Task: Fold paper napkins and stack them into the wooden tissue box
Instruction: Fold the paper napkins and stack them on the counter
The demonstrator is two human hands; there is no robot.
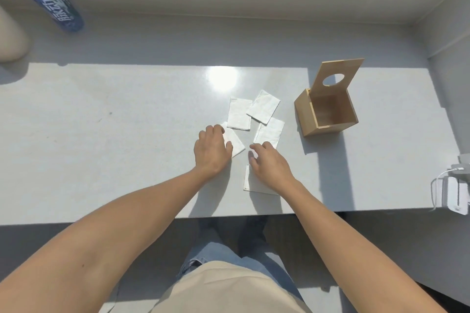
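Left hand (212,151) I see flat on a white rectangular folded napkin (235,143), right hand (269,164) loose-fingered over another folded napkin (254,183), smooth square wooden tissue box (326,112) open, round-holed lid (334,79) upright

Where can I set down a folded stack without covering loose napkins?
Bare counter stretches left of the left hand toward the bottle. Crowded: napkins cluster between both hands and the wooden box; right hand covers one.
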